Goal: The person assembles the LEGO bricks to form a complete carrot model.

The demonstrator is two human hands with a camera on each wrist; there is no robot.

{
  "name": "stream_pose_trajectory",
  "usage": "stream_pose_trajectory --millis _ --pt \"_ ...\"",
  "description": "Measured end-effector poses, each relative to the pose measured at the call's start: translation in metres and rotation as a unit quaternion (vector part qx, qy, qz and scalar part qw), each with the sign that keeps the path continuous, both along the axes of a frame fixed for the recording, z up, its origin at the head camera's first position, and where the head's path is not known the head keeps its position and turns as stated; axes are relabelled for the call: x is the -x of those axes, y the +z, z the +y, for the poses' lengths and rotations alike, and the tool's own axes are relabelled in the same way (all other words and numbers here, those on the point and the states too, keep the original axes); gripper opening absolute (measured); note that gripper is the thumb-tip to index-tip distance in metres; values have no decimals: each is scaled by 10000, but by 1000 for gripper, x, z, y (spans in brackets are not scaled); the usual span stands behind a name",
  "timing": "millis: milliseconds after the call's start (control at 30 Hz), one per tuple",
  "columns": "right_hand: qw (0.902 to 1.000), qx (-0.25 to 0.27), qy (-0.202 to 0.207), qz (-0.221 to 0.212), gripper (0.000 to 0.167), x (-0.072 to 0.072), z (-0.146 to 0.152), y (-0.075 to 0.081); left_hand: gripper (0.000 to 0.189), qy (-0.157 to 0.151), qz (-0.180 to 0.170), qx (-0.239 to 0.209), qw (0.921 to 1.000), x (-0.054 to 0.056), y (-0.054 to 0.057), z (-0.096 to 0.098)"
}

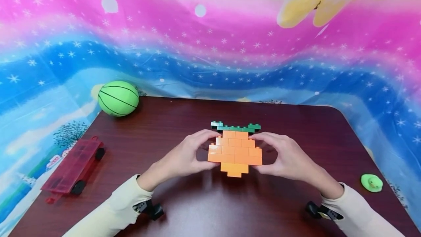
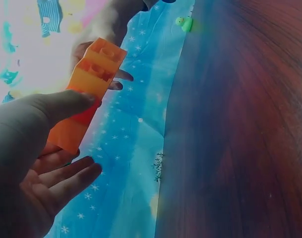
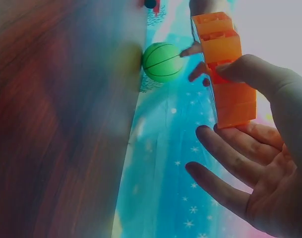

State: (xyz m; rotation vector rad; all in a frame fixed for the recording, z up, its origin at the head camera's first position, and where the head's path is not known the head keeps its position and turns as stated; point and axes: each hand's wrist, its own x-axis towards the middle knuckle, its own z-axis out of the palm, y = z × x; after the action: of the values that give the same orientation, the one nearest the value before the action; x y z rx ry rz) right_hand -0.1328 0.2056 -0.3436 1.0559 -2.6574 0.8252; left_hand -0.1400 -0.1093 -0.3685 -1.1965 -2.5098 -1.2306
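Note:
Between both hands stands a carrot-like figure of toy building blocks (image 1: 235,149), orange and stepped, narrowing at the bottom, with green blocks (image 1: 235,128) across its top. My left hand (image 1: 185,153) pinches its left side, thumb at a lower block and fingers higher up. On the opposite side my right hand (image 1: 286,153) grips it the same way. The left wrist view shows the left thumb pressed on the orange blocks (image 2: 91,79). In the right wrist view the right thumb lies against the blocks (image 3: 235,101), while the lower fingers spread free.
A green ball (image 1: 118,98) with black lines sits at the table's back left corner. Along the left edge lies a translucent red skateboard-like board (image 1: 72,167) with black wheels. A small green rubber duck (image 1: 371,183) is on the right of the dark wooden table (image 1: 296,116). Printed cloth (image 1: 213,46) hangs behind.

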Motion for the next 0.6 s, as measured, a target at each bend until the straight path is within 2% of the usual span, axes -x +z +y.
stream_pose_trajectory --millis 67,167,333,433,600 --pt "9999 -83 -1 87 72 1 0 2 70 84 122 24 9999 1 2 -1" --pt "9995 -220 -41 242 72 4 0 5 72 144 126 55 9998 2 6 -1" --pt "9985 -476 -128 220 73 9 -1 8 70 481 176 488 9975 5 10 -1" --pt "9980 -610 -156 36 72 14 -1 3 69 687 98 848 9940 9 6 1" --pt "9945 -957 -188 -391 69 25 -1 -17 68 865 -227 1528 9842 17 -10 8"
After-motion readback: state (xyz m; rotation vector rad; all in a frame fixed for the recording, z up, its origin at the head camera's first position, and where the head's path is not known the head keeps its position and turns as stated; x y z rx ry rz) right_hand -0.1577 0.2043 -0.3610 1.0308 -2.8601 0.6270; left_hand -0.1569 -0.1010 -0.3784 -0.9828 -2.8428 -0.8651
